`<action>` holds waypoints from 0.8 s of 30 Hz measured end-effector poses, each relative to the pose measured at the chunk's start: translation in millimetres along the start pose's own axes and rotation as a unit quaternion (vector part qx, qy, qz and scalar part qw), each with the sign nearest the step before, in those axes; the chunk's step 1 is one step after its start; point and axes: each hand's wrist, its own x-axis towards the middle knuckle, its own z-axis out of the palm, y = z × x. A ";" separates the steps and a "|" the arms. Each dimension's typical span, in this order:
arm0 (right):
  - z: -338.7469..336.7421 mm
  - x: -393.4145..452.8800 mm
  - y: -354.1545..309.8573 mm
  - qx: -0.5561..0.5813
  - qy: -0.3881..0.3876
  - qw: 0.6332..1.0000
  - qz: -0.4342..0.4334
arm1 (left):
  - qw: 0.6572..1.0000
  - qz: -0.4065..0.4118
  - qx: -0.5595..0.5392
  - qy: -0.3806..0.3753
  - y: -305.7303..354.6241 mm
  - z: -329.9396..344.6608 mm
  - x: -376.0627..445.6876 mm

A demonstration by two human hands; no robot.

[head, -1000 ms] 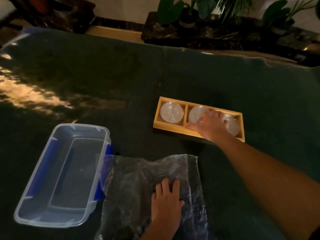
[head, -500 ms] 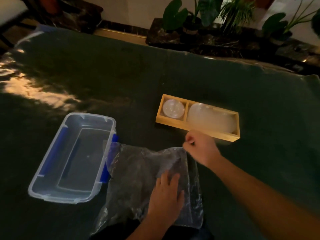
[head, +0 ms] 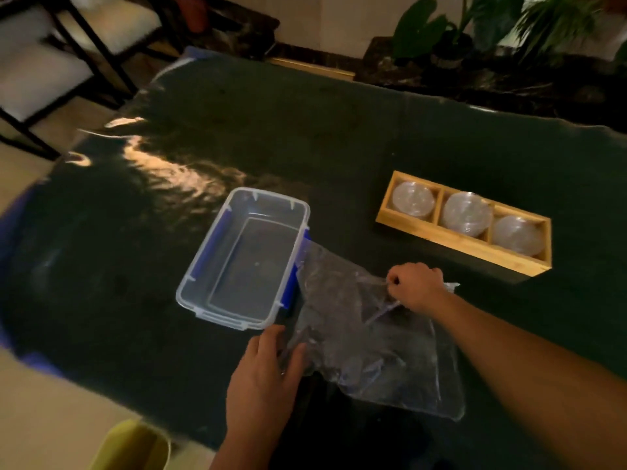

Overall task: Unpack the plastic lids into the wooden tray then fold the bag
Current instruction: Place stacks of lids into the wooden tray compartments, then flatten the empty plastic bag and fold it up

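A clear plastic bag (head: 369,337) lies crumpled and flat on the dark green table cover. My right hand (head: 415,285) pinches the bag's far right corner and has drawn it inward over the bag. My left hand (head: 266,371) rests at the bag's near left edge, thumb on the plastic. The wooden tray (head: 454,244) stands at the right with three compartments. A round clear plastic lid sits in each: left lid (head: 412,200), middle lid (head: 466,214), right lid (head: 515,234).
A clear plastic box (head: 246,257) with blue side clips stands just left of the bag, touching its far corner. Chairs (head: 51,62) stand at the back left and potted plants (head: 475,32) behind the table. A yellow object (head: 132,446) sits below the table's near edge.
My right hand left the tray, came back to the bag, took its far right corner and pulled it inward. My left hand slid from the bag's middle to its near left edge.
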 end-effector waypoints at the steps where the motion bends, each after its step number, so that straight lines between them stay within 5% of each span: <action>1: -0.6 -4.4 1.7 0.044 0.001 0.999 -0.008 | 1.000 -0.001 -0.024 -0.010 -1.5 -1.1 -0.4; 14: -89.4 -150.6 134.6 0.343 0.162 0.925 -0.021 | 0.975 0.207 -0.082 0.003 75.2 -22.3 3.3; 24: -139.4 -286.7 235.9 0.460 0.288 0.839 -0.034 | 0.879 0.461 -0.078 0.092 267.2 -66.7 -34.7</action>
